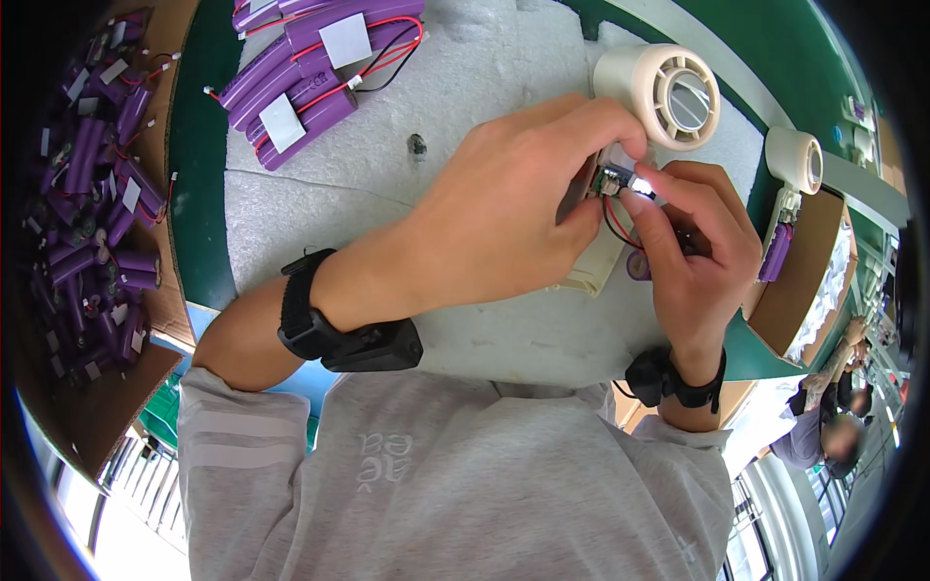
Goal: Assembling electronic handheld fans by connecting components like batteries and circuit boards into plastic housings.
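Observation:
My left hand (513, 194) is closed around the cream handheld fan (635, 82), its fingers and thumb on either side of the opened handle just below the round fan head. Inside that opening a small circuit board (611, 180) shows. My right hand (705, 237) pinches a small bright white piece (641, 187) at the board between thumb and index finger; its exact kind cannot be made out. Red and black wires (616, 225) run down from the board. A purple battery cell (637, 265) shows its end beside the right hand, partly hidden by it. The handle shell (586, 276) extends under my left hand.
White foam sheet (329, 208) covers the green bench. Purple battery packs with wires (300, 73) lie at its far left. A cardboard box (160, 203) of battery packs stands left. At right are another cream fan (794, 160) and an open carton (799, 276). Other people sit far right.

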`<action>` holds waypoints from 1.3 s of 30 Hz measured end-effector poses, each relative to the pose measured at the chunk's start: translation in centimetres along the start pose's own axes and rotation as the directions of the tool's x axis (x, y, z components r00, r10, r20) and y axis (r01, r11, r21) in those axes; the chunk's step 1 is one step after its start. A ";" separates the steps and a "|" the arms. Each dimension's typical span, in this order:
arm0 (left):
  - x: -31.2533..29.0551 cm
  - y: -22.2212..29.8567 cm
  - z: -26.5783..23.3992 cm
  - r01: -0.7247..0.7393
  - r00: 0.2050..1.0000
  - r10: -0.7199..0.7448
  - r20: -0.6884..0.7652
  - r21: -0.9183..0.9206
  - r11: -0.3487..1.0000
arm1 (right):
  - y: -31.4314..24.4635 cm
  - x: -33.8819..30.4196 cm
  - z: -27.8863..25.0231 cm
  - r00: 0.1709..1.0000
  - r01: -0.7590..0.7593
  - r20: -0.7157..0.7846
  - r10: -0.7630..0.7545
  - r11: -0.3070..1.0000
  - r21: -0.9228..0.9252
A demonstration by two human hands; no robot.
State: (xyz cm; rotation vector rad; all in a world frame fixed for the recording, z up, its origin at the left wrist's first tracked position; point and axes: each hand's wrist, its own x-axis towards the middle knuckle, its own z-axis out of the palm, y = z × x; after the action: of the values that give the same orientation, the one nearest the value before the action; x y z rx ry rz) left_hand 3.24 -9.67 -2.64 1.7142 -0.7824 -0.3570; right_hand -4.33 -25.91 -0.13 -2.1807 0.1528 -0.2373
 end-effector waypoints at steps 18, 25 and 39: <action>0.0 0.3 0.2 0.123 0.992 -0.122 -0.033 0.007 0.992 | -0.2 0.1 0.5 0.975 0.190 -0.068 -0.211 0.953 -0.237; 0.3 -0.2 -0.9 0.101 0.994 -0.095 0.052 -0.141 0.985 | -0.4 0.0 0.6 0.971 0.217 -0.029 -0.239 0.919 -0.328; 1.1 -0.6 -2.2 -0.171 0.968 0.157 0.194 0.057 0.984 | -1.7 0.9 -1.2 0.870 -0.426 0.299 0.391 0.903 0.060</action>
State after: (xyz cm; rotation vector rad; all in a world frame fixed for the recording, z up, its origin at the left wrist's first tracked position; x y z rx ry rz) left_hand 5.62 -8.69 -2.38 1.6865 -1.0808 -0.3842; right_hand -3.70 -26.06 2.00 -1.9757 0.4233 0.2976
